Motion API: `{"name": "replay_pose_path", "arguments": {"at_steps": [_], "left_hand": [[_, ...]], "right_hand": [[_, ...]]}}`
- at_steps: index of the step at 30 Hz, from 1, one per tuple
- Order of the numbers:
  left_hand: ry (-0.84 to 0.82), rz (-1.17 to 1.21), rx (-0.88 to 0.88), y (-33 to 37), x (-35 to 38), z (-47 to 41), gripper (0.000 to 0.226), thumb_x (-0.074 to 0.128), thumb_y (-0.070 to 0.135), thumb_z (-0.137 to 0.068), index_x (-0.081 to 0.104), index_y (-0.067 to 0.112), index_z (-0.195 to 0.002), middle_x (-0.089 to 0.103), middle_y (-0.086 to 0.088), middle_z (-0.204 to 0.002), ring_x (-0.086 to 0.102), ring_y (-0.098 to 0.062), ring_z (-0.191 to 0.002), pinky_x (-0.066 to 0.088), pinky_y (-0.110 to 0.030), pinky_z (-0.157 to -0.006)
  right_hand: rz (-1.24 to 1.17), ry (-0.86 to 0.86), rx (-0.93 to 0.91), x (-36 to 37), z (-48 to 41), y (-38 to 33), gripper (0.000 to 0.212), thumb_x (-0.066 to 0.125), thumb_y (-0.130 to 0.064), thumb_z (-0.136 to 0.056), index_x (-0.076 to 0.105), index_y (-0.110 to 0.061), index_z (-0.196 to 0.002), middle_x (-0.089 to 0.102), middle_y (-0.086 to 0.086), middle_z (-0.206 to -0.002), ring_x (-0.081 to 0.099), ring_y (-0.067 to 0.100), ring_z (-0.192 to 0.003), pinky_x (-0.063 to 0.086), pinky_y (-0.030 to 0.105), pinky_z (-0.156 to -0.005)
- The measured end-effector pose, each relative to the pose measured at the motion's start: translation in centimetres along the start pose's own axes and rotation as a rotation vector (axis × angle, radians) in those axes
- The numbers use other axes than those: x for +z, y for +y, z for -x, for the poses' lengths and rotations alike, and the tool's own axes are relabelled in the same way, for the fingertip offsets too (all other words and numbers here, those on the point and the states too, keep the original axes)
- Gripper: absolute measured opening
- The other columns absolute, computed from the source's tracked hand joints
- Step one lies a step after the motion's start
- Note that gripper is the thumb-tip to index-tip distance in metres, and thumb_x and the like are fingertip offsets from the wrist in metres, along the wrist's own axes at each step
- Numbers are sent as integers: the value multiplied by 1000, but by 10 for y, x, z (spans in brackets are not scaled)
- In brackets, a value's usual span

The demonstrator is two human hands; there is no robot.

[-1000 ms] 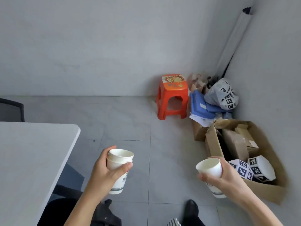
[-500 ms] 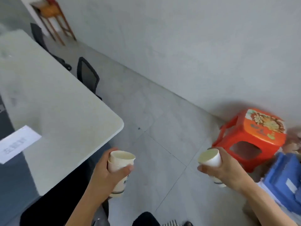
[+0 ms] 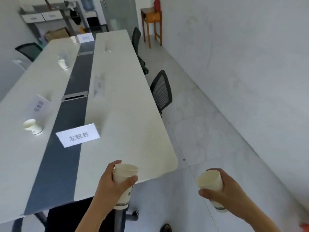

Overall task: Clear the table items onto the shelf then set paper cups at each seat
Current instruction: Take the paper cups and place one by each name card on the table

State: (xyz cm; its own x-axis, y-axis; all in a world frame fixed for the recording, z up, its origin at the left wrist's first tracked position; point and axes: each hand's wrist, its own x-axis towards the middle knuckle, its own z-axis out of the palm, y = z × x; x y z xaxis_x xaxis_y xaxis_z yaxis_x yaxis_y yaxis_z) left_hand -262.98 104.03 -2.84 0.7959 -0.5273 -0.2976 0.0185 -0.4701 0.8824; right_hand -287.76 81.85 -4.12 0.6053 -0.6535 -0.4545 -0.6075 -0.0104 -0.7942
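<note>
Nearest us, our left hand [image 3: 110,186] has its fingers wrapped round a nested cup stack [image 3: 124,181] at the bench [image 3: 127,131] end; our right hand [image 3: 229,193] grips one paper cup [image 3: 211,181] over the floor. Farther off, a name card [image 3: 78,137], then a set cup [image 3: 32,127].

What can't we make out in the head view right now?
- Stacked cups in the left hand: count unclear, fingers cover the overlap.
- Single cup in the right hand: print hidden by the grip.
- Far name card: text too small and blurred.
- Shelf: contents blurred, cut by the top edge.
</note>
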Motion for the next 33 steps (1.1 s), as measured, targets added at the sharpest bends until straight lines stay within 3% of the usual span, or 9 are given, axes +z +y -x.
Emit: {"name": "replay_pose_path", "arguments": {"at_steps": [7, 12, 15, 23, 26, 33], "left_hand": [[103, 41, -41, 29, -8, -57, 64, 84, 27, -70, 48, 36, -123, 66, 2, -107, 65, -15, -93, 51, -26, -72], [280, 69, -142, 27, -15, -88, 66, 83, 27, -70, 47, 34, -126, 66, 1, -106, 66, -18, -92, 53, -29, -74], [379, 81, -180, 37, -15, -104, 68, 84, 27, -70, 48, 33, -127, 66, 1, -106, 67, -18, -92, 54, -32, -78], [611, 159, -332, 34, -17, -104, 65, 85, 27, -69, 49, 34, -123, 67, 1, -105, 67, -13, -90, 51, -21, -70], [687, 181, -408, 21, -23, -99, 64, 86, 28, -67, 51, 35, -120, 67, -1, -105, 67, -12, -89, 50, -21, -70], [742, 247, -501, -20, -56, -116, 66, 87, 21, -67, 53, 29, -123, 66, -1, -106, 66, -14, -90, 49, -20, -68]], "right_hand": [[111, -67, -86, -20, -100, -60, 58, 89, -41, -55, 60, -31, -104, 72, -4, -89, 69, 14, -79, 54, 29, -66], [219, -161, -164, -9, -197, -95, 69, 74, -70, -41, 58, -37, -100, 71, -7, -90, 67, 15, -84, 56, 39, -75], [239, -262, -229, 7, -253, -127, 71, 72, -72, -40, 57, -39, -101, 70, -8, -92, 67, 15, -86, 56, 39, -76], [200, -533, -369, 113, -361, -205, 53, 88, -36, -63, 58, -30, -107, 67, -10, -100, 64, 9, -94, 49, 26, -74], [182, -551, -405, 162, -387, -226, 57, 89, -31, -63, 58, -25, -110, 65, -12, -98, 62, 9, -93, 45, 23, -71], [213, -494, -395, 271, -438, -257, 65, 86, -33, -56, 53, -26, -112, 64, -3, -104, 62, 23, -99, 45, 30, -80]]}}
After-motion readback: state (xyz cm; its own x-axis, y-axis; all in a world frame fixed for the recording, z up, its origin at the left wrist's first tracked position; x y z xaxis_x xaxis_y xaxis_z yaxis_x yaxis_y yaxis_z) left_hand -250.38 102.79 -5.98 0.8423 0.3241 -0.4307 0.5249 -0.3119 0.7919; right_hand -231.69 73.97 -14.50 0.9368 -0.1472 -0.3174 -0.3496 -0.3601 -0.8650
